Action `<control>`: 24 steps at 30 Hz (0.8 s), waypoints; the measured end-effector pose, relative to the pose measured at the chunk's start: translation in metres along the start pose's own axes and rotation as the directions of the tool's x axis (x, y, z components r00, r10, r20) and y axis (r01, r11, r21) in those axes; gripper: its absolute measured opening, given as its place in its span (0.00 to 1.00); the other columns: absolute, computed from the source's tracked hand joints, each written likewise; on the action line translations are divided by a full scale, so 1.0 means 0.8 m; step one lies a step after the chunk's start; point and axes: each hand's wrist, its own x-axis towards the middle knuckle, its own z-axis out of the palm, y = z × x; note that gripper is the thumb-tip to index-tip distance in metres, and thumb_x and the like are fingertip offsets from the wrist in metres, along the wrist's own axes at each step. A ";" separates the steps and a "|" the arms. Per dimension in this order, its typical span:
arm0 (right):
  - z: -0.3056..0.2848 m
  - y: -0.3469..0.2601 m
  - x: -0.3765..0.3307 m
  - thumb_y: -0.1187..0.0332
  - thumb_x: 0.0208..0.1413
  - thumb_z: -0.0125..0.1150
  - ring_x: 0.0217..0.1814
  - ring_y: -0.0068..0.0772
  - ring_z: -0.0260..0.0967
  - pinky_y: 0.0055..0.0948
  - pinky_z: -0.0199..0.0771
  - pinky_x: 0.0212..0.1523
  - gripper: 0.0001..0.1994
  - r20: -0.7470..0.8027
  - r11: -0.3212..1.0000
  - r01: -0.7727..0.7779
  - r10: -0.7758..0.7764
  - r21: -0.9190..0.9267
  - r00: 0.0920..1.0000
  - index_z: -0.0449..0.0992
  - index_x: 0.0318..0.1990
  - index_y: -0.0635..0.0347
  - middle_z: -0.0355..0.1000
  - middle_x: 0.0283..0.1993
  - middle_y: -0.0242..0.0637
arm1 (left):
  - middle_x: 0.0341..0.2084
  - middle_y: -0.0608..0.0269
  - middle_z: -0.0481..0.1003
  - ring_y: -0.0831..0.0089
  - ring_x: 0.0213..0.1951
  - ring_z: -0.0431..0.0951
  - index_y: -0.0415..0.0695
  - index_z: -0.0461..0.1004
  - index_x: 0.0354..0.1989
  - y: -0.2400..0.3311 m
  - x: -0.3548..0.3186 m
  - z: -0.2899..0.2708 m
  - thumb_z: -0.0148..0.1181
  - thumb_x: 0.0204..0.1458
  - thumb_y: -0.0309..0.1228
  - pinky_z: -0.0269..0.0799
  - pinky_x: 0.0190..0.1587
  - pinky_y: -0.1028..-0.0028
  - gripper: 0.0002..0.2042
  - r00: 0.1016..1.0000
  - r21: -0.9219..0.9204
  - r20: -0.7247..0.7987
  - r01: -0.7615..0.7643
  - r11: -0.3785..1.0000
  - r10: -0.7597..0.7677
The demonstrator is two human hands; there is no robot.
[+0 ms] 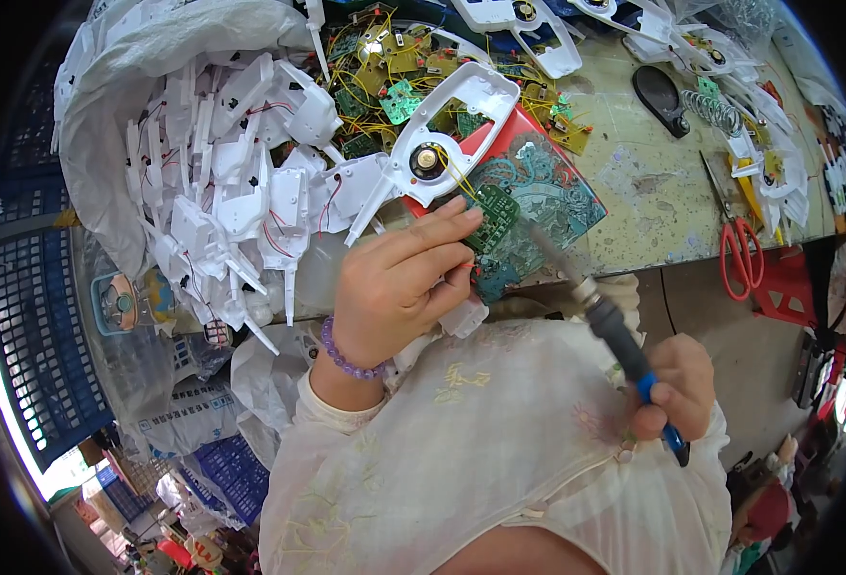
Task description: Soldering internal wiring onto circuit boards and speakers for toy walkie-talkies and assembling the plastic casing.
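Note:
My left hand [399,264] pinches a small green circuit board [496,218] between thumb and fingertips, over a red-edged, teal-patterned flat piece [565,196]. Thin yellow wires run from the board toward a white plastic housing [405,153], which has a round speaker [428,161] set in it. Below the fingers, a white plastic part [464,316] shows, partly covered by the hand. On the right, my right hand [677,388] is wrapped round the blue-and-black handle of a soldering iron [617,331]. Its blurred tip points at the board's right edge; contact cannot be made out.
A white sack [106,125] full of white plastic housings [241,182] stands at left. Wired circuit boards [384,57] are heaped at the back. Red-handled scissors [739,257], a black oval part [660,98] and a wire coil [712,113] lie right.

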 end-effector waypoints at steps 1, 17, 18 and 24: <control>-0.005 0.002 -0.003 0.61 0.60 0.48 0.12 0.30 0.60 0.29 0.57 0.11 0.14 0.051 0.999 -0.035 0.037 -0.036 0.998 0.61 0.43 0.63 0.66 0.18 0.39 | 0.37 0.56 0.78 0.60 0.43 0.79 0.37 0.76 0.25 0.001 -0.001 -0.001 0.62 0.36 0.16 0.76 0.40 0.74 0.06 1.000 0.005 0.005 0.001 1.000 -0.001; 0.034 0.021 0.017 0.44 0.62 0.34 0.27 0.38 0.60 0.35 0.62 0.31 0.27 -0.284 0.989 -0.130 0.145 0.071 0.948 0.70 0.49 0.57 0.67 0.27 0.40 | 0.39 0.61 0.78 0.66 0.43 0.79 0.40 0.74 0.24 -0.002 -0.003 0.001 0.64 0.38 0.22 0.75 0.36 0.73 0.05 0.999 -0.010 -0.021 -0.031 0.999 0.031; 0.026 0.014 0.014 0.42 0.61 0.33 0.27 0.37 0.59 0.34 0.62 0.29 0.28 -0.316 0.985 -0.144 0.168 0.098 0.934 0.71 0.47 0.57 0.66 0.26 0.39 | 0.39 0.61 0.78 0.66 0.43 0.79 0.40 0.74 0.24 -0.003 -0.003 0.001 0.64 0.38 0.22 0.75 0.36 0.72 0.05 0.999 -0.014 -0.021 -0.031 0.999 0.030; 0.024 0.015 0.008 0.55 0.61 0.43 0.09 0.23 0.50 0.23 0.46 0.12 0.22 -0.330 0.979 0.041 0.028 0.199 0.944 0.75 0.29 0.66 0.58 0.13 0.29 | 0.37 0.61 0.78 0.65 0.43 0.79 0.40 0.74 0.24 -0.003 0.000 0.004 0.63 0.37 0.21 0.76 0.36 0.72 0.05 0.999 -0.018 -0.035 -0.033 0.999 0.033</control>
